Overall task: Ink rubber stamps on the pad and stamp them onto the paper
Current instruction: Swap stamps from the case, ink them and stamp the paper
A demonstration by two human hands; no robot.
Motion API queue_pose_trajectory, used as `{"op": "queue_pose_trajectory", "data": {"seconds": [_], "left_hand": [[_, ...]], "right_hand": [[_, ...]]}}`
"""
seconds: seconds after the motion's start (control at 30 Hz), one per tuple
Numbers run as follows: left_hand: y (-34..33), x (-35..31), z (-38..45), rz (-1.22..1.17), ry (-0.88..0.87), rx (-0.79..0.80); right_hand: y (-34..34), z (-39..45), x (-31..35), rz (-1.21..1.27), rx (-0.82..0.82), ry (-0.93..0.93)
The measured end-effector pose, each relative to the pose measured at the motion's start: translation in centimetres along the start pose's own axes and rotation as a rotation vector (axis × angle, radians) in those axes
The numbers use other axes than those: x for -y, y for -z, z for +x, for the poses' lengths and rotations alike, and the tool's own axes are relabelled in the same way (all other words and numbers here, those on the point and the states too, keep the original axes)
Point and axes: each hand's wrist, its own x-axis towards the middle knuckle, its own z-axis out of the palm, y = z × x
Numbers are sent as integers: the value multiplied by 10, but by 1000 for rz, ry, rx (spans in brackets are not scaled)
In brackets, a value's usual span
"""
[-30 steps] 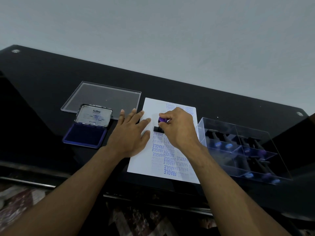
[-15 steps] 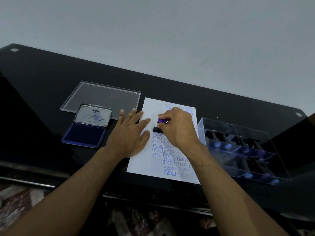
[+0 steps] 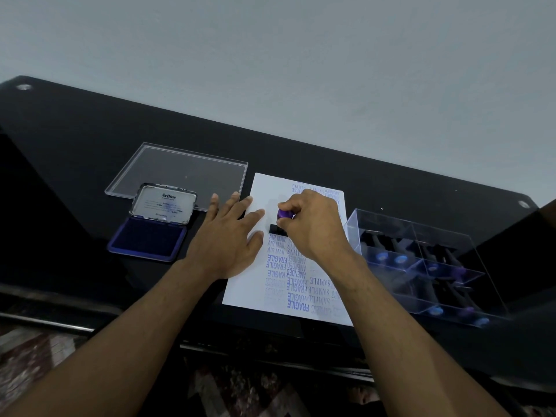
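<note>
Beneath the stamp (image 3: pixel 278 224), paper (image 3: pixel 258 284) reads "AIR MAIL", "FRAGILE", "SAMPLE".

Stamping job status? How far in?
Done: the paper already carries many prints, among them AIR MAIL, FRAGILE, AMENDED and SAMPLE. In hand: the right hand grips a purple-knobbed stamp pressed on the sheet; the left hand holds the paper flat. Left: bare space near its top left; more stamps sit in the clear box; the ink pad lies open.

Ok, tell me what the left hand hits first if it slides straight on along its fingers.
Probably the rubber stamp gripped by the right hand; the left hand lies flat on the paper, fingers angled roughly towards it.
</note>
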Motion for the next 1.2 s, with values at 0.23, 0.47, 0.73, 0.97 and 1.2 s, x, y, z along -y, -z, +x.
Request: {"op": "queue_pose_trajectory", "data": {"seconds": [0.23,0.47,0.73,0.97,1.2], "left_hand": [[0,0,1,-3,0,-2],[-1,0,0,-6,3,-4],[0,0,-1,-19,5,-8],[1,-1,-1,-7,8,4],[1,0,-2,-17,12,12]], "right_hand": [[-2,2,-1,-3,-8,-2],[-2,2,-1,17,-18,-3],[2,-7,-27,375,-329,-153],[1,-14,-37,666,-426,-352],[0,-15,-39,689,-424,-363]]}}
